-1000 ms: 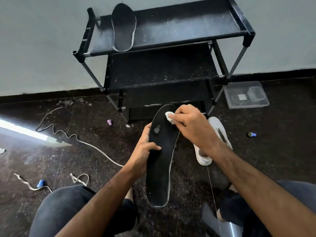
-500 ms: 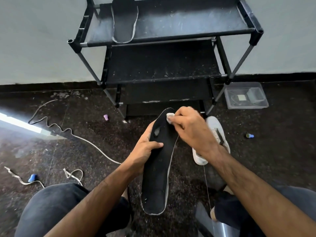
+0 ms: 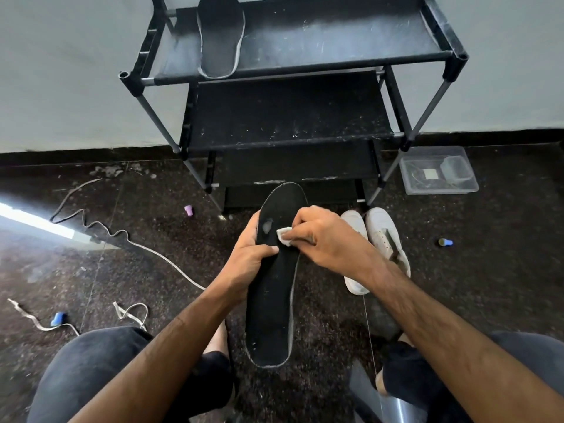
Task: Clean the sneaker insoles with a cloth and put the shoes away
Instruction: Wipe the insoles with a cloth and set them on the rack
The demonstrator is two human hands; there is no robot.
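— Two hands on one insole (image 3: pixel 271 303): heel near, toe far, long axis running away from the person.
— Which holds it?
— Left hand (image 3: pixel 248 264) grips its left edge, thumb over the top. Right hand (image 3: pixel 323 239) pinches the cloth (image 3: pixel 283 235) just right of a pale spot (image 3: pixel 267 225) by the toe.
— Farther off?
— Sneakers (image 3: pixel 377 239) on the floor at right; second insole (image 3: pixel 220 38) on the rack (image 3: pixel 335 41).

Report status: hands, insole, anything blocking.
Left hand grips insole. Right hand pinches cloth beside pale spot. Second insole on rack; sneakers on floor. Nothing blocking.
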